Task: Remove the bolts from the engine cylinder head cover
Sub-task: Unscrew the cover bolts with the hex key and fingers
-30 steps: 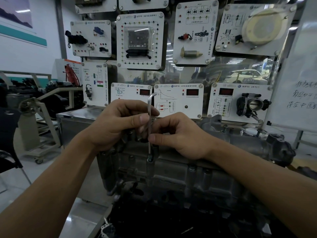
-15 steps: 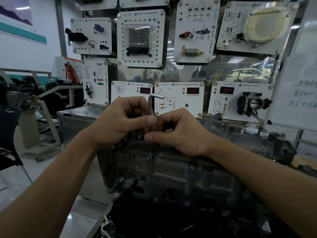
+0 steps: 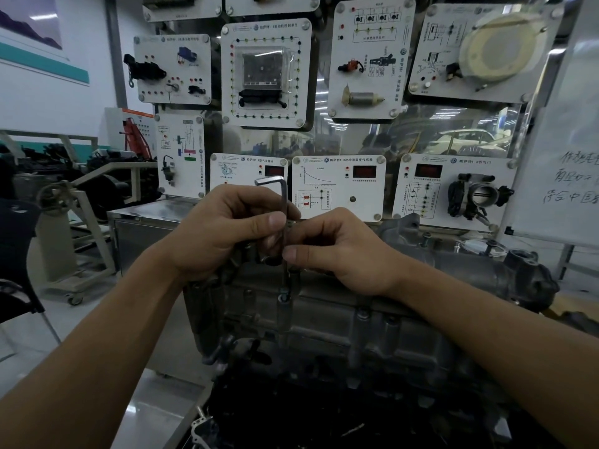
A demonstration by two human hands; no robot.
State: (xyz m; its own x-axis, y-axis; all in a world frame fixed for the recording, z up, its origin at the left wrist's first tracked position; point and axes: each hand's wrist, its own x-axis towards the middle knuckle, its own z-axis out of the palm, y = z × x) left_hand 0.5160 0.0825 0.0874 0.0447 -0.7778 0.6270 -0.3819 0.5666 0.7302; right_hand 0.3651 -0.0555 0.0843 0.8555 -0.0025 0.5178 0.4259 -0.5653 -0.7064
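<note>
Head view: a slim, L-shaped steel hex key (image 3: 284, 199) is held upright, pinched between the curled fingers of the left hand (image 3: 223, 228) and the right hand (image 3: 340, 251). Its tip is seated in a bolt (image 3: 284, 298) at the near edge of the rough grey cast-metal cover (image 3: 437, 270).

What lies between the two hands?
In the head view, the upright hex key: left hand and right hand both pinch its shaft, tip in a bolt.

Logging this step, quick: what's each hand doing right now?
Left hand: pinching the hex key.
Right hand: pinching the same hex key, lower down.
</note>
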